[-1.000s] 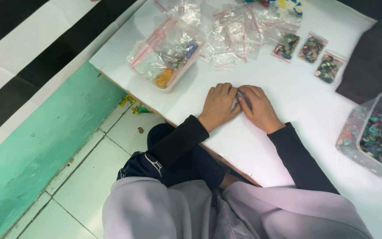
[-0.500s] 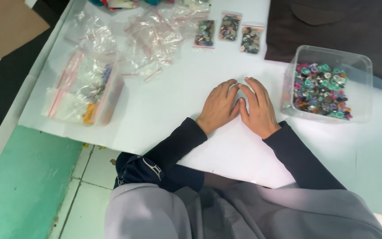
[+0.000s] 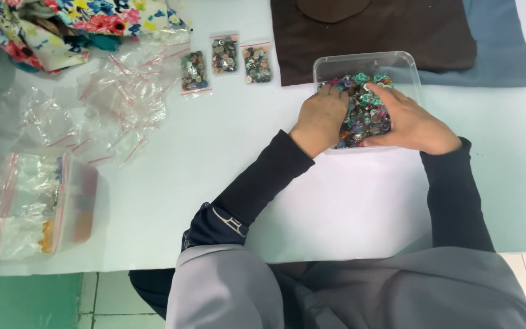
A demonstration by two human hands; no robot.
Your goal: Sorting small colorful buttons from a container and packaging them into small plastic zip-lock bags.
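Buttons (image 3: 363,113) in clear tub (image 3: 366,61) look small, hard, slippery, likely best pinched singly; left hand (image 3: 321,119) and right hand (image 3: 410,125) dig in, grip unclear.

Both hands, left hand (image 3: 319,117) and right hand (image 3: 410,122), dig into the clear tub (image 3: 366,64) of colourful buttons (image 3: 366,113); three filled bags (image 3: 225,61) lie left of it.

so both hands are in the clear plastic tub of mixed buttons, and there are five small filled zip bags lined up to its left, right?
Not quite. The head view shows three small filled zip bags in the row, not five. The rest holds: the left hand and right hand are both in the clear plastic tub of mixed colourful buttons, and the bags lie to its left on the white table.
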